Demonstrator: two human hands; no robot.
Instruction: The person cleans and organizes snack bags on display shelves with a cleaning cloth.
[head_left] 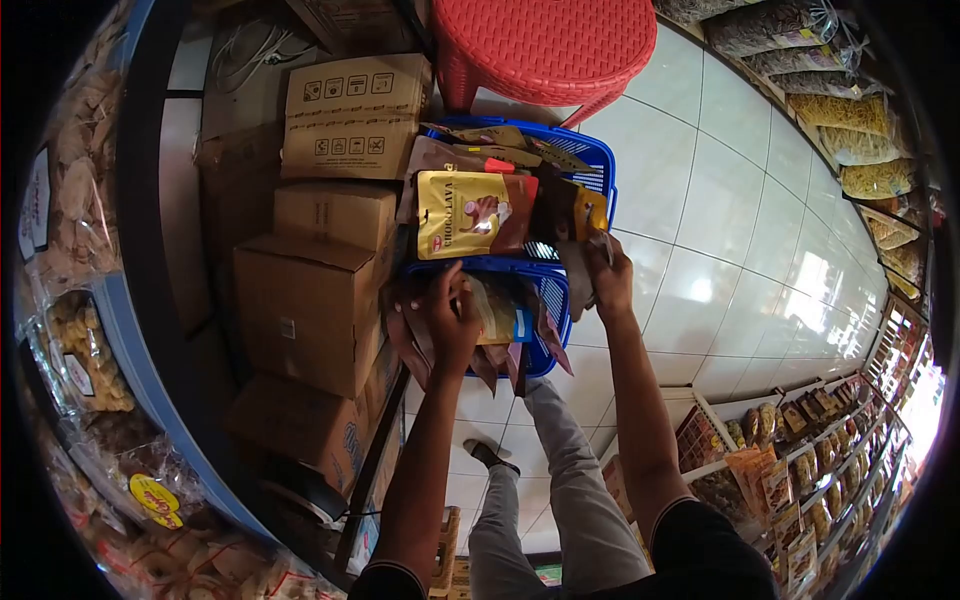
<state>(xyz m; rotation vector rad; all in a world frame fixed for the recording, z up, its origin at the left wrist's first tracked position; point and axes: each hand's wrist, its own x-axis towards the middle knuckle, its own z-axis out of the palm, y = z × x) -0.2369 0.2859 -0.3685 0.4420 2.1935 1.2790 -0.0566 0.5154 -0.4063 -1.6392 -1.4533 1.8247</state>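
Note:
Two blue plastic baskets stand close together before me, the far basket and the near basket. Both hold upright snack pouches. A gold and brown "Chocolava" pouch lies on top in the far one. My right hand is closed on a dark brown pouch at that basket's right side. Over the left edge of the near basket is my left hand, fingers apart and partly bent, seemingly holding nothing. Beneath it are brownish pouches and a pouch with a blue corner.
Stacked cardboard boxes stand left of the baskets. A red woven-pattern plastic stool is beyond them. Bagged snacks fill the left shelf and the right-hand rack. White tiles cover the floor.

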